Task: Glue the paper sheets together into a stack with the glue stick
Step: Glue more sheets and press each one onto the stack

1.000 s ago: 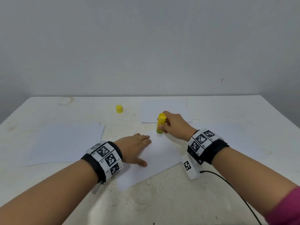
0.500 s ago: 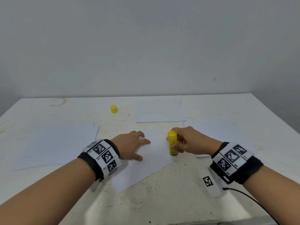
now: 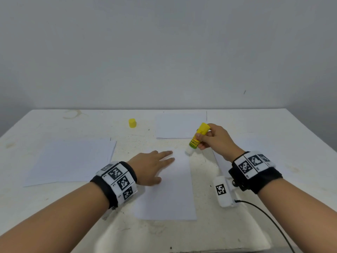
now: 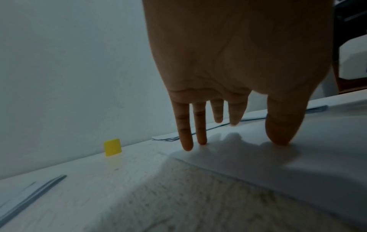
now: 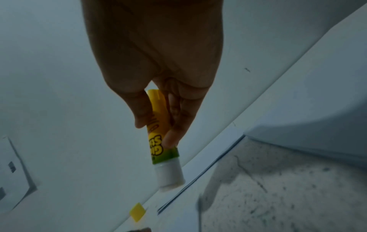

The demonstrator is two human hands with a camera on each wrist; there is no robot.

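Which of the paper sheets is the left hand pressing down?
The centre sheet nearest the person, under the left hand; the other papers lie untouched.

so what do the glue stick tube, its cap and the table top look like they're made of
Glue stick: apparently smooth plastic, yellow with a printed green label and a white neck.
Cap: probably the same plain yellow plastic; it is one solid colour.
Table top: a hard white surface, matte, speckled and stained; whether laminate, stone or painted board is unclear.

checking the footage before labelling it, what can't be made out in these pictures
- Whether the glue stick tip touches the sheet: head view too small, right wrist view dim.
- Sheet count in the left pile: edges too thin in the head view.
- The sheet under the left hand: hidden by the palm.
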